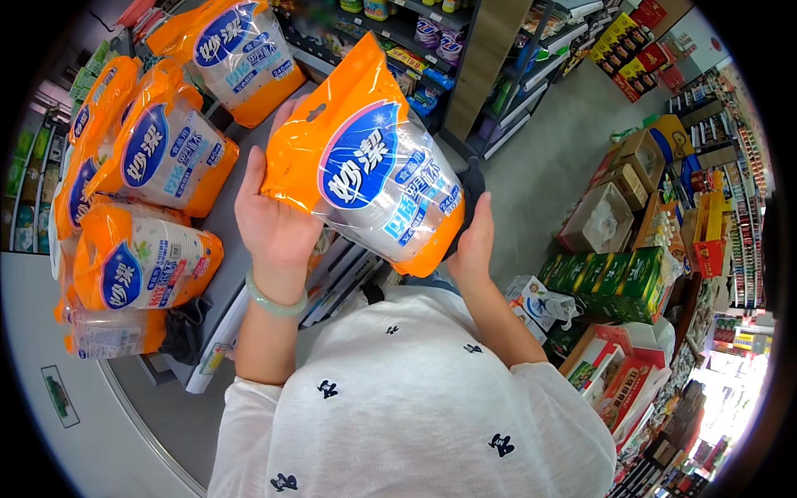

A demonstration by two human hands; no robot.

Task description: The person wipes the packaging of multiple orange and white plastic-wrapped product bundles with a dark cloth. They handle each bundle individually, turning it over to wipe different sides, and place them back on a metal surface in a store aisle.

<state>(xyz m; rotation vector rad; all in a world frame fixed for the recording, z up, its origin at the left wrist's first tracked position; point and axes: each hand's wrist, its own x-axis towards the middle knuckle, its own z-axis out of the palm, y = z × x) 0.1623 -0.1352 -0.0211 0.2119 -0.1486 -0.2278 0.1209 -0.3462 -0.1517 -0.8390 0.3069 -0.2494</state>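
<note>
In front of my chest I hold an orange and clear plastic pack of disposable cups (386,168), tilted, its blue logo facing up. My left hand (274,227), with a pale green bangle (274,299) at the wrist, supports the pack's top end. Some of its fingers are hidden behind the pack. At the pack's base, my right hand (472,246) presses a dark grey cloth (473,187) against it. To my left, several similar packs of cups (177,149) stand and lie grouped on a grey shelf (249,143). Another dark cloth (187,330) lies near the shelf's front edge.
Stocked store shelves (405,37) rise ahead, beside a wood-grain panel (492,62). Grey floor (548,162) runs along the aisle. At right stand green cartons (604,280), an open cardboard box (598,218) and red-and-white boxes (622,380). A white panel (37,311) borders the left side.
</note>
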